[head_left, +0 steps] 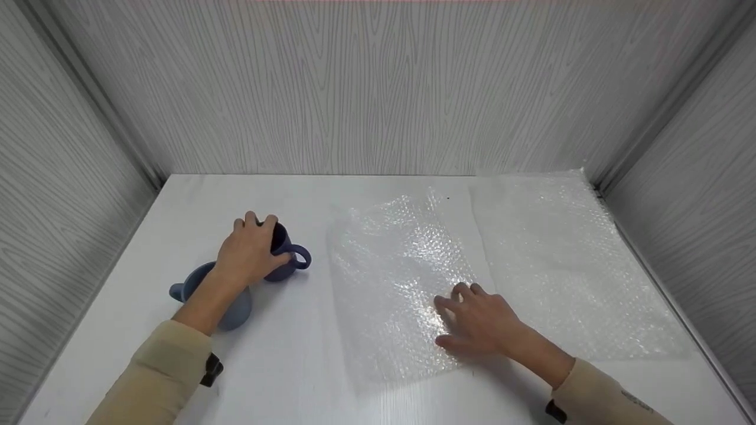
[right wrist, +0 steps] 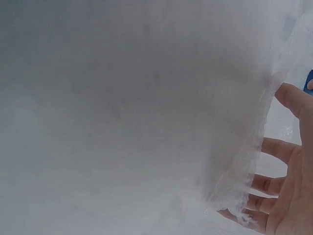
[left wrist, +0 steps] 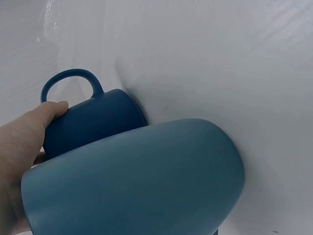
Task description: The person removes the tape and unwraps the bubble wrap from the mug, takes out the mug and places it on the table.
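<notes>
My left hand (head_left: pixel 245 254) grips a dark blue mug (head_left: pixel 282 271) from above, fingers over its rim and thumb near the handle. In the left wrist view, that dark mug (left wrist: pixel 93 122) stands partly behind a lighter blue mug (left wrist: pixel 137 181). The lighter mug (head_left: pixel 236 310) is under my left forearm, its handle pointing left. On the right, my right hand (head_left: pixel 481 321) lies with spread fingers at the right edge of a bubble wrap sheet (head_left: pixel 384 289). In the right wrist view, fingertips meet the sheet's edge (right wrist: pixel 239 181).
A second bubble wrap sheet (head_left: pixel 561 265) is spread on the right of the white table (head_left: pixel 283 366), reaching the side wall. Grey wood-grain panels (head_left: pixel 366 88) enclose the table at the back and both sides.
</notes>
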